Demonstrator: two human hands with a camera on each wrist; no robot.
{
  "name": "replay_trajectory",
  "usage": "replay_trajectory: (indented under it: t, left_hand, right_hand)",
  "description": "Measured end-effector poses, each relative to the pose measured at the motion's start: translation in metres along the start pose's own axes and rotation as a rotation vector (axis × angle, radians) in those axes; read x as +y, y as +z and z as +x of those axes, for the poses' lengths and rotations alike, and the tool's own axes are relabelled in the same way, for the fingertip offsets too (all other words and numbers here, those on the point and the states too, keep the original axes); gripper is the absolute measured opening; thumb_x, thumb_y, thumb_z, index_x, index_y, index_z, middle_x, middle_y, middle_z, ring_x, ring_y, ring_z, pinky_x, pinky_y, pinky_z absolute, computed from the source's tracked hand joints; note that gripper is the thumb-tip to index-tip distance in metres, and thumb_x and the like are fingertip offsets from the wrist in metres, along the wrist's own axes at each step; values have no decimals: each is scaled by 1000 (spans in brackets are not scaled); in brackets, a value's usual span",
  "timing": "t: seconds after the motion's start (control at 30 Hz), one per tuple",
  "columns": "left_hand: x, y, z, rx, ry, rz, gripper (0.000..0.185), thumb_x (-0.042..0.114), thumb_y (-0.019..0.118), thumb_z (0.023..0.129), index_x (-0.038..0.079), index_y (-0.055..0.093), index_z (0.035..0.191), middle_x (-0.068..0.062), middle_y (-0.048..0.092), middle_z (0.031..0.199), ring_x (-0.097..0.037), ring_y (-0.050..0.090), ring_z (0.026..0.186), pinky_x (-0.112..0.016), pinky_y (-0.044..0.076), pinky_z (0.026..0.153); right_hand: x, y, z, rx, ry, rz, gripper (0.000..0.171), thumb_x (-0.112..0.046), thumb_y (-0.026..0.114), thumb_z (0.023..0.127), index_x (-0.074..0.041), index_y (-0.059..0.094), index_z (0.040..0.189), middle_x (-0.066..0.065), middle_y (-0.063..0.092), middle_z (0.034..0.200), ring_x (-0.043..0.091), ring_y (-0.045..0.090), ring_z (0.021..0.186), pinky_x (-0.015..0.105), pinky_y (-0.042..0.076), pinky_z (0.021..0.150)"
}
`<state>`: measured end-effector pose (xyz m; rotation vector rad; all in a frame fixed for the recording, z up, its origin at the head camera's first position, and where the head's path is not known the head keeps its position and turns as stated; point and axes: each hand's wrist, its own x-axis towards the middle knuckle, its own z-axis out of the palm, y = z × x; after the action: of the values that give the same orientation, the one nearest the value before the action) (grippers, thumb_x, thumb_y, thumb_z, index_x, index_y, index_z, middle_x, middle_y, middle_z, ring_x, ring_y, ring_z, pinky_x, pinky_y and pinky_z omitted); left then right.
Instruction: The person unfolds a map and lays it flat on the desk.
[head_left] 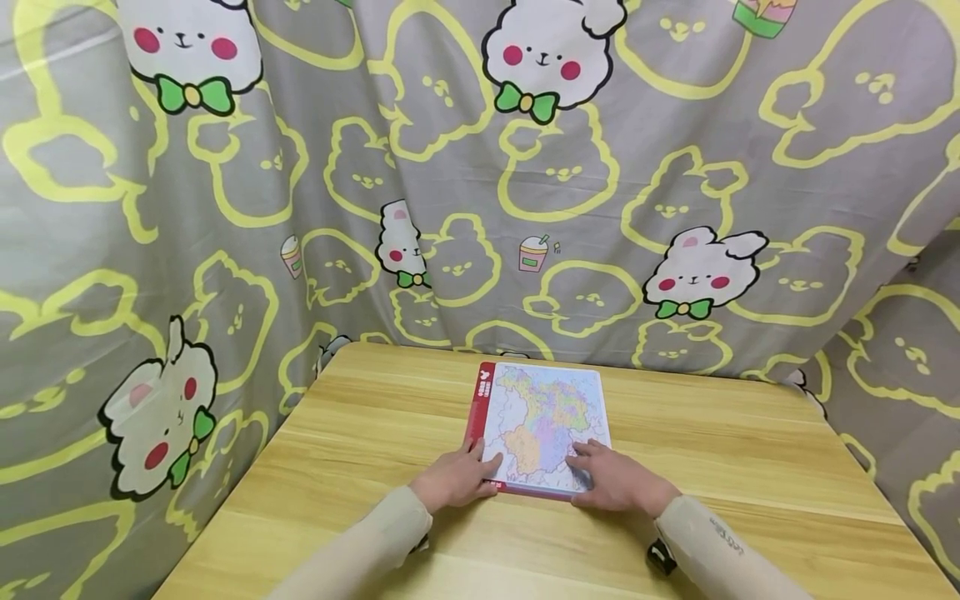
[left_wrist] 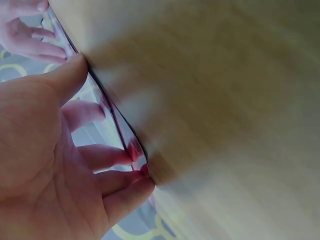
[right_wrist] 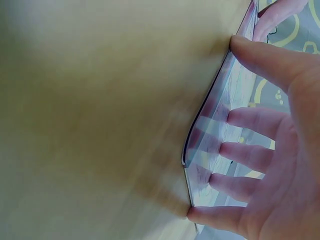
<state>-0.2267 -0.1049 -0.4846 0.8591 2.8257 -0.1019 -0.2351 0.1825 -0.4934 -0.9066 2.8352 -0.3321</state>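
On the wooden table lies a thin, flat map board with a coloured map on a pale ground and a red strip down its left side. My left hand rests at its near left corner, fingertips on the surface. At the near right corner, my right hand touches it with spread fingers. Seen from the left wrist, the left thumb is against the near edge. In the right wrist view, the right thumb meets that edge and the little finger reaches the side edge.
A grey curtain with yellow outlines and white cartoon animals hangs behind the table and along both sides. Dark wrist straps show under the pale sleeves.
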Motion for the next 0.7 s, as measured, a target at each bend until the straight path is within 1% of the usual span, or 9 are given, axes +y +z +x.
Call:
replay_trajectory:
  t: [0.17,0.27,0.4,0.7]
  left_hand:
    - [2,0,5,-20,-24,-20,58,48,50,94,23,41,145,-19,35,147,-38,31,135,-43,40,100]
    - [1,1,9,-24,-30,-8,58,49,49,94,24,40,145,-19,34,148,-38,31,135,-43,41,99]
    - [-2,2,13,-31,-35,1,58,50,49,94,25,40,146,-18,34,148,-37,31,135,-43,42,98]
    - [-6,1,21,-41,-30,-20,59,51,49,93,25,39,146,-16,33,149,-35,30,136,-45,40,99]
  right_hand:
    - [2,-2,2,-2,12,16,63,-39,73,80,-2,57,129,22,44,140,46,34,130,54,31,103]
    - [3,-3,4,2,20,28,63,-38,73,80,-1,57,129,22,44,140,46,34,130,54,31,104]
    - [5,-3,6,-1,31,24,64,-39,73,80,-2,57,130,21,43,141,45,33,131,53,30,104]
    - [9,-5,10,4,15,17,64,-37,74,80,1,56,129,24,43,139,46,34,130,53,31,103]
